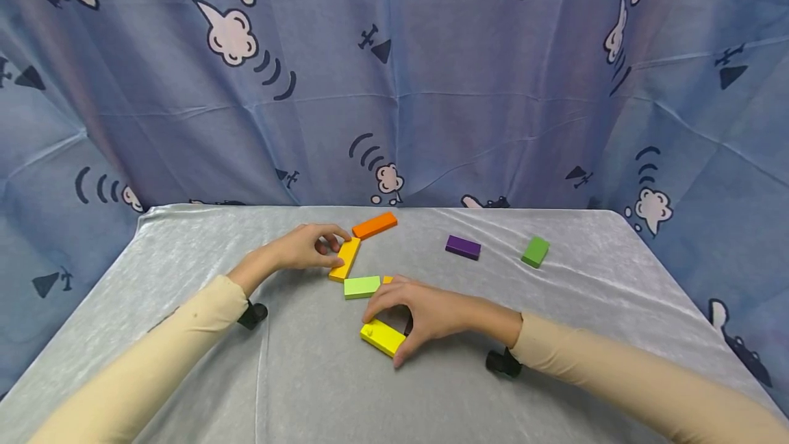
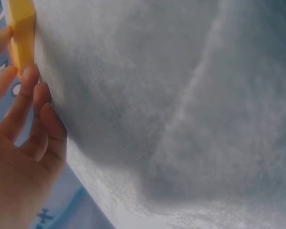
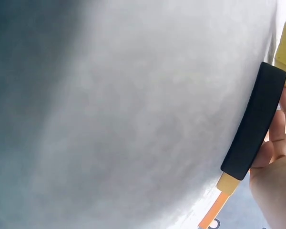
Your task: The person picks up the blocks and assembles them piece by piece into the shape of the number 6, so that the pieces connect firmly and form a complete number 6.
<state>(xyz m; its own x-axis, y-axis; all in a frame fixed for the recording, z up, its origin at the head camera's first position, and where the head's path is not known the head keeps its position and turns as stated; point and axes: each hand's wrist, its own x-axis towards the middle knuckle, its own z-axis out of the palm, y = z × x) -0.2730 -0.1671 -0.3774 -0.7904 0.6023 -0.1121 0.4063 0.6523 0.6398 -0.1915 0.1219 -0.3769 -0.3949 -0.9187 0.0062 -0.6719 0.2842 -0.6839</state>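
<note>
In the head view my left hand [image 1: 308,247] pinches an amber-yellow block [image 1: 346,259] lying on the cloth, thumb at its near end and fingers towards the far end. The left wrist view also has this block [image 2: 23,36] between the fingertips. Nearer the front, my right hand [image 1: 428,310] grips a bright yellow block [image 1: 382,337] with a small bump on top, its thumb and fingers at opposite sides. A black block [image 3: 255,121] lies beside that hand in the right wrist view; the hand mostly hides it from the head camera. Between the hands is a light green block [image 1: 361,287].
An orange block [image 1: 374,225] lies beyond the left hand, close to the amber one. Farther right are a purple block [image 1: 463,247] and a green block [image 1: 535,252]. Part of a yellow-orange block [image 1: 387,279] shows behind the right hand. A patterned curtain [image 1: 431,88] hangs behind the table.
</note>
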